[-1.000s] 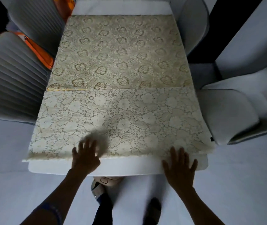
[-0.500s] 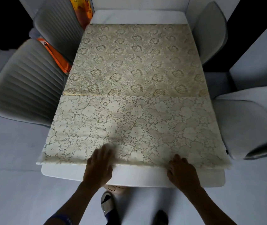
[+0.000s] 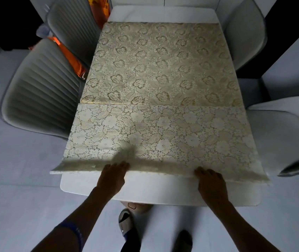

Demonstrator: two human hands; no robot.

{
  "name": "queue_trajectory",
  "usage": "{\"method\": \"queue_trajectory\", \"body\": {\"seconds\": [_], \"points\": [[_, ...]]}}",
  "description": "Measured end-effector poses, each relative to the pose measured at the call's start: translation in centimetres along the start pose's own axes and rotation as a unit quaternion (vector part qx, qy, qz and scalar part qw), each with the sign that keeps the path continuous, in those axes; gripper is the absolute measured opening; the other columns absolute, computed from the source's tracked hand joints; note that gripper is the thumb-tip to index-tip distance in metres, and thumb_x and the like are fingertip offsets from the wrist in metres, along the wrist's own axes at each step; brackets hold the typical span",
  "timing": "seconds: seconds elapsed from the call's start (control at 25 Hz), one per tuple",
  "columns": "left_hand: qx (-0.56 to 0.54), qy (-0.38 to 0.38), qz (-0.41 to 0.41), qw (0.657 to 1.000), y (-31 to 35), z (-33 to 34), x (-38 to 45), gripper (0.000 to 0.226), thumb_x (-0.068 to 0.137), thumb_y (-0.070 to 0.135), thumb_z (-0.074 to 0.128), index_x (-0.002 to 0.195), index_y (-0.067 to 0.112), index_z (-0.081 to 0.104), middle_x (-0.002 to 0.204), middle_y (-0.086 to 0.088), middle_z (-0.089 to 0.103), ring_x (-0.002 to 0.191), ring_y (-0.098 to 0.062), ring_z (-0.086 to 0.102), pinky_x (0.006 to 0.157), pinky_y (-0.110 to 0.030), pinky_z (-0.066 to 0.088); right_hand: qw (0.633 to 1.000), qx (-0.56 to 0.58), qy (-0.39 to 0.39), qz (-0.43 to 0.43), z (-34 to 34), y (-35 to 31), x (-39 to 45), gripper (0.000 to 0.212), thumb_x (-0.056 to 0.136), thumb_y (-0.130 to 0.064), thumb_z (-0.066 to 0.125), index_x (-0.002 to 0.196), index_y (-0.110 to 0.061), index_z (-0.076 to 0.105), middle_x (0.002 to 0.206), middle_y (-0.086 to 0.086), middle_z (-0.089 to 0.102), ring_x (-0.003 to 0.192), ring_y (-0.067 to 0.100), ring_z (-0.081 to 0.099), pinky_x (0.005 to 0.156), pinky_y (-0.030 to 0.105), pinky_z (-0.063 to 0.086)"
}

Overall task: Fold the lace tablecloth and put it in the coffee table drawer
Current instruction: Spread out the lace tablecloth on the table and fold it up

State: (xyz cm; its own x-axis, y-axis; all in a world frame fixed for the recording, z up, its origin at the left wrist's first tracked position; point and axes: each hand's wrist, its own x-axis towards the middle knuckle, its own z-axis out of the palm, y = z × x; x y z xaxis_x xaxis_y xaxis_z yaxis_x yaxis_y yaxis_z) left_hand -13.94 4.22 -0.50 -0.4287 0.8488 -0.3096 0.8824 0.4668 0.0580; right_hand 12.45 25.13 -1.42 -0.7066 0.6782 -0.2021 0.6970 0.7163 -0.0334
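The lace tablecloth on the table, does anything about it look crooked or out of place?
Slightly. The lace tablecloth overhangs the white table at both near corners, left more than right, so its near edge sits askew. An orange item is wedged between the left-side chairs. No tears or spills show.

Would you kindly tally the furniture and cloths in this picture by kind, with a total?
Grey chairs: 4, two left, two right
White table: 1
Lace tablecloth, near half: 1
Gold-patterned cloth, far half: 1
Orange fabric between the left chairs: 1
Total: 8
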Motion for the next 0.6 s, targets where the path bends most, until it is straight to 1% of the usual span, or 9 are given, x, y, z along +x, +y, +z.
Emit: {"method": "queue_trajectory", "body": {"seconds": [0.08, 0.12, 0.16, 0.24, 0.32, 0.36, 0.44, 0.52, 0.6], "points": [[0.019, -0.036, -0.042, 0.998, -1.1, -0.2, 0.0, 0.041, 0.087, 0.003, 0.052, 0.124, 0.017, 0.061, 0.114, -0.006, 0.071, 0.102, -0.028, 0.067, 0.095, -0.038, 0.047, 1.0, 0.028, -0.011, -0.003, -1.3, 0.4, -0.2, 0.036, 0.069, 0.009, 0.07, 0.098, -0.012, 0.075, 0.088, 0.008, 0.076, 0.078, 0.028, 0.072, 0.079, 0.042, 0.055], [0.031, -0.071, -0.058, 0.995, -1.4, -0.5, 0.1, 0.041, 0.091, 0.007, 0.046, 0.128, 0.02, 0.057, 0.119, -0.004, 0.068, 0.109, -0.025, 0.064, 0.101, -0.037, 0.041, 0.999, 0.022, -0.032, -0.011, -1.9, 0.7, 0.0, 0.035, 0.078, 0.004, 0.063, 0.106, -0.016, 0.073, 0.095, 0.005, 0.076, 0.085, 0.024, 0.072, 0.086, 0.04, 0.053], [0.022, -0.107, -0.073, 0.991, -1.6, -1.0, 0.1, 0.042, 0.092, 0.008, 0.044, 0.13, 0.023, 0.055, 0.125, -0.002, 0.065, 0.115, -0.023, 0.06, 0.104, -0.037, 0.038, 0.996, -0.01, -0.082, -0.024, -2.7, 0.9, 0.3, 0.036, 0.087, -0.003, 0.055, 0.114, -0.021, 0.069, 0.106, 0.001, 0.074, 0.095, 0.019, 0.07, 0.091, 0.036, 0.051], [-0.018, -0.197, -0.07, 0.978, -1.9, -2.0, -0.5, 0.044, 0.092, 0.007, 0.045, 0.132, 0.024, 0.054, 0.135, 0.0, 0.058, 0.123, -0.021, 0.054, 0.106, -0.035, 0.041, 0.976, -0.031, -0.208, -0.048, -4.6, 1.3, 0.4, 0.036, 0.094, -0.012, 0.045, 0.124, -0.024, 0.062, 0.122, -0.002, 0.067, 0.108, 0.015, 0.064, 0.096, 0.03, 0.048], [-0.024, -0.297, -0.031, 0.954, -1.7, -3.1, -1.9, 0.046, 0.09, 0.006, 0.046, 0.132, 0.022, 0.053, 0.138, 0.0, 0.056, 0.122, -0.022, 0.055, 0.101, -0.034, 0.046, 0.935, -0.022, -0.348, -0.07, -6.0, 1.3, -0.5, 0.034, 0.096, -0.015, 0.044, 0.127, -0.017, 0.059, 0.13, 0.004, 0.062, 0.115, 0.02, 0.06, 0.093, 0.026, 0.046], [-0.024, -0.328, -0.025, 0.944, -1.5, -3.5, -2.8, 0.047, 0.088, 0.004, 0.046, 0.13, 0.022, 0.054, 0.135, -0.002, 0.057, 0.119, -0.023, 0.056, 0.095, -0.032, 0.048, 0.912, -0.035, -0.398, -0.089, -6.8, 1.3, -1.2, 0.034, 0.098, -0.015, 0.043, 0.129, -0.013, 0.058, 0.133, 0.007, 0.059, 0.118, 0.022, 0.058, 0.091, 0.026, 0.044], [-0.036, -0.32, -0.028, 0.946, -0.9, -4.7, -4.0, 0.04, 0.086, 0.005, 0.044, 0.12, 0.019, 0.058, 0.121, -0.005, 0.062, 0.107, -0.023, 0.059, 0.082, -0.03, 0.048, 0.889, -0.071, -0.434, -0.125, -8.3, 1.5, -1.8, 0.036, 0.1, -0.015, 0.041, 0.132, -0.01, 0.055, 0.14, 0.009, 0.052, 0.125, 0.024, 0.052, 0.094, 0.027, 0.041], [-0.058, -0.242, -0.046, 0.967, -0.7, -7.0, -4.0, 0.03, 0.089, 0.011, 0.044, 0.113, 0.019, 0.06, 0.116, -0.004, 0.063, 0.103, -0.023, 0.06, 0.078, -0.032, 0.047, 0.91, -0.073, -0.388, -0.125, -10.4, 2.1, -0.7, 0.036, 0.101, -0.017, 0.038, 0.131, -0.01, 0.056, 0.14, 0.01, 0.051, 0.124, 0.026, 0.052, 0.099, 0.031, 0.04], [-0.088, -0.156, -0.072, 0.981, -1.1, -9.8, -3.1, 0.022, 0.092, 0.016, 0.046, 0.109, 0.02, 0.06, 0.113, -0.003, 0.065, 0.101, -0.024, 0.062, 0.077, -0.033, 0.048, 0.943, -0.048, -0.317, -0.09, -12.7, 2.9, 1.3, 0.032, 0.101, -0.018, 0.037, 0.125, -0.011, 0.058, 0.133, 0.01, 0.055, 0.117, 0.027, 0.055, 0.092, 0.034, 0.043]]}}
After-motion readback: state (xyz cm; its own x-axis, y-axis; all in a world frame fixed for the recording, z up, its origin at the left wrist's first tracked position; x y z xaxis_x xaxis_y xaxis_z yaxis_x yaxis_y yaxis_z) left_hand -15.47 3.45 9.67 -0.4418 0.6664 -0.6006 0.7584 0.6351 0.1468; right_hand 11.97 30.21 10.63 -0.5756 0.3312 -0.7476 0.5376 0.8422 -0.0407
